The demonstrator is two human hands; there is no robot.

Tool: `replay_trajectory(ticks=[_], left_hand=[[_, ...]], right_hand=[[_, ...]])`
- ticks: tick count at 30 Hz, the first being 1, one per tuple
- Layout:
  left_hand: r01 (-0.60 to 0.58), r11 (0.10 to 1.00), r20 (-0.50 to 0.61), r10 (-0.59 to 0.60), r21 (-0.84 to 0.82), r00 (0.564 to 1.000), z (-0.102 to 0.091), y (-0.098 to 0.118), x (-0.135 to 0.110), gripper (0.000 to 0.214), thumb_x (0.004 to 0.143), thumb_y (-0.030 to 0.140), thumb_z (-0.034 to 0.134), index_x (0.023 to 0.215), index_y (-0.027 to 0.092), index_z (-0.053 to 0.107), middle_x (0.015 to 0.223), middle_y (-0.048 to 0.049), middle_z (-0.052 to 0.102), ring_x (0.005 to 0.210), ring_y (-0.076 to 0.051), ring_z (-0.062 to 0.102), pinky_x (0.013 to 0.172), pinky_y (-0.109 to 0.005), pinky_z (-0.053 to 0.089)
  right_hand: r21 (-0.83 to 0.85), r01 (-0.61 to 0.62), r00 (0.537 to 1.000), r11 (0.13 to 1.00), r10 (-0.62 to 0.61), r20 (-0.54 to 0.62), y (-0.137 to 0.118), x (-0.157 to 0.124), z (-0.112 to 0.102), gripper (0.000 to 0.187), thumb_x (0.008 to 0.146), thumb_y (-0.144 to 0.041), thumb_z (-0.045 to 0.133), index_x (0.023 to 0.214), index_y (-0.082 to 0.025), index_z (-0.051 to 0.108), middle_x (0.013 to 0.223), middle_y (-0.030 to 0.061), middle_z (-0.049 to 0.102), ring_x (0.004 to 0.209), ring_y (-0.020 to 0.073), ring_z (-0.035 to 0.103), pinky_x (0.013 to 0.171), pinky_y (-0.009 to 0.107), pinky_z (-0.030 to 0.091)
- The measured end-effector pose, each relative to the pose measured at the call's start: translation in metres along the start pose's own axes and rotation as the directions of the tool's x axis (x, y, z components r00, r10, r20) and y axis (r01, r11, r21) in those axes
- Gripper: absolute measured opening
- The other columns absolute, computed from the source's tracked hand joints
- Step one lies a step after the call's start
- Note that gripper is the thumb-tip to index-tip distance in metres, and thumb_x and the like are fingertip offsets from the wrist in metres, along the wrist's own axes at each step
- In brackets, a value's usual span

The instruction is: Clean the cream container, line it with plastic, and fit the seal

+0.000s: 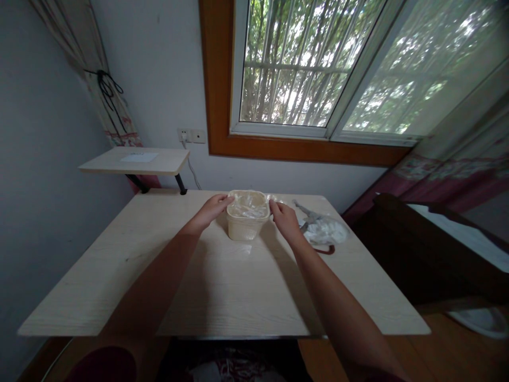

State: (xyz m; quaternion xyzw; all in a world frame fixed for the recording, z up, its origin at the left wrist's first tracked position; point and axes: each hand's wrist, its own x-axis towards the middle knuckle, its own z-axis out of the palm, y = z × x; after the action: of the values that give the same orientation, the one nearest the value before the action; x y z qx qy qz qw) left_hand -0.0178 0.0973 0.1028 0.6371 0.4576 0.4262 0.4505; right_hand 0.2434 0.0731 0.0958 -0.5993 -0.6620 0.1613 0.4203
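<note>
A small cream plastic bin (243, 231) with ribbed sides stands upright at the far middle of the table. A thin, crinkled clear plastic bag (249, 206) lies over its opening and rim. At the rim's left corner, my left hand (212, 208) is closed, its thumb and fingers pinching the edge of the bag. My right hand (283, 216) is closed at the right side of the rim, also pinching the bag. The inside of the bin is hard to make out under the shiny film.
Right of my right hand lies a bundle of whitish plastic (328, 231) with a grey piece and a reddish-brown strip (326, 249). A raised shelf (167, 159) holding a paper stands at the table's (234, 297) back left. Dark furniture (389, 239) is beyond the right edge.
</note>
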Motion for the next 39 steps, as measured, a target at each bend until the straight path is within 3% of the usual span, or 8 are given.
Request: replay_trajectory(ticks=[3, 6, 10, 14, 21, 26, 35, 39], left_hand=[[0.002, 0.993, -0.144, 0.014, 0.115, 0.990, -0.002, 0.002, 0.001, 0.055, 0.084, 0.048, 0.067, 0.127, 0.014, 0.061, 0.127, -0.0176, 0.064, 0.111, -0.027, 0.063, 0.097, -0.042, 0.050], [-0.118, 0.920, -0.228, 0.214, 0.373, 0.950, -0.004, 0.014, -0.007, 0.051, 0.084, 0.038, 0.069, 0.130, 0.017, 0.060, 0.132, -0.0148, 0.059, 0.120, -0.026, 0.058, 0.107, -0.044, 0.044], [-0.418, 0.745, 0.094, 0.436, 0.520, 0.895, -0.004, 0.039, -0.025, 0.031, 0.095, 0.038, 0.055, 0.118, 0.022, 0.070, 0.124, -0.0083, 0.066, 0.123, -0.022, 0.057, 0.113, -0.040, 0.040], [-0.589, 0.608, 0.493, 0.342, 0.533, 0.800, 0.001, 0.054, -0.036, 0.039, 0.096, 0.046, 0.055, 0.127, 0.025, 0.067, 0.128, -0.0064, 0.070, 0.123, -0.023, 0.060, 0.116, -0.042, 0.035], [-0.584, 0.283, 0.550, 0.195, 0.761, 0.812, 0.012, 0.058, -0.035, 0.032, 0.086, 0.046, 0.066, 0.097, 0.018, 0.076, 0.097, -0.0098, 0.077, 0.107, -0.026, 0.067, 0.117, -0.046, 0.029], [-0.481, 0.349, 0.451, 0.168, 0.804, 0.876, 0.018, 0.064, -0.037, 0.030, 0.081, 0.043, 0.068, 0.100, 0.021, 0.076, 0.097, -0.0091, 0.076, 0.108, -0.028, 0.065, 0.110, -0.047, 0.034], [-0.442, 0.612, 0.381, 0.237, 0.656, 0.894, 0.011, 0.056, -0.037, 0.034, 0.083, 0.055, 0.065, 0.074, 0.023, 0.073, 0.079, -0.0061, 0.070, 0.086, -0.024, 0.064, 0.078, -0.034, 0.046], [-0.376, 0.633, 0.107, 0.421, 0.677, 0.901, 0.011, 0.052, -0.032, 0.029, 0.093, 0.042, 0.057, 0.078, 0.020, 0.067, 0.085, -0.0064, 0.065, 0.090, -0.021, 0.060, 0.086, -0.035, 0.045]], right_hand=[[0.074, 0.034, 0.995, 0.997, -0.027, -0.094, -0.005, -0.001, 0.000, 0.042, 0.092, -0.058, 0.050, 0.088, -0.020, 0.066, 0.082, 0.0062, 0.069, 0.075, 0.0220, 0.061, 0.070, 0.033, 0.046], [0.149, 0.102, 0.989, 0.984, -0.084, -0.122, -0.012, -0.001, -0.001, 0.043, 0.087, -0.055, 0.060, 0.109, -0.018, 0.064, 0.097, 0.0085, 0.066, 0.077, 0.0207, 0.060, 0.069, 0.033, 0.048], [0.143, 0.161, 0.987, 0.977, -0.155, -0.052, -0.018, -0.004, -0.001, 0.041, 0.085, -0.045, 0.064, 0.116, -0.018, 0.063, 0.097, 0.0069, 0.061, 0.076, 0.0191, 0.056, 0.069, 0.033, 0.047], [0.114, 0.214, 0.977, 0.970, -0.214, -0.006, -0.019, -0.007, -0.002, 0.026, 0.084, -0.032, 0.060, 0.105, -0.019, 0.069, 0.079, -0.0001, 0.054, 0.071, 0.0173, 0.052, 0.069, 0.031, 0.042], [0.074, 0.264, 0.962, 0.962, -0.268, 0.051, -0.021, -0.010, -0.007, 0.019, 0.081, -0.022, 0.053, 0.088, -0.019, 0.070, 0.081, 0.0019, 0.060, 0.073, 0.0169, 0.055, 0.070, 0.028, 0.041], [-0.099, 0.297, 0.940, 0.950, -0.272, 0.203, -0.030, -0.008, -0.017, 0.019, 0.083, -0.021, 0.050, 0.084, -0.019, 0.068, 0.083, 0.0034, 0.065, 0.076, 0.0173, 0.058, 0.071, 0.027, 0.040], [-0.356, 0.301, 0.913, 0.885, -0.159, 0.377, -0.047, -0.008, -0.023, 0.026, 0.090, -0.024, 0.045, 0.084, -0.020, 0.070, 0.088, 0.0076, 0.074, 0.081, 0.0197, 0.064, 0.073, 0.027, 0.040], [-0.261, 0.249, 0.934, 0.932, -0.160, 0.320, -0.044, -0.013, -0.022, 0.027, 0.089, -0.023, 0.044, 0.090, -0.020, 0.070, 0.090, 0.0061, 0.074, 0.082, 0.0192, 0.064, 0.073, 0.027, 0.040]])
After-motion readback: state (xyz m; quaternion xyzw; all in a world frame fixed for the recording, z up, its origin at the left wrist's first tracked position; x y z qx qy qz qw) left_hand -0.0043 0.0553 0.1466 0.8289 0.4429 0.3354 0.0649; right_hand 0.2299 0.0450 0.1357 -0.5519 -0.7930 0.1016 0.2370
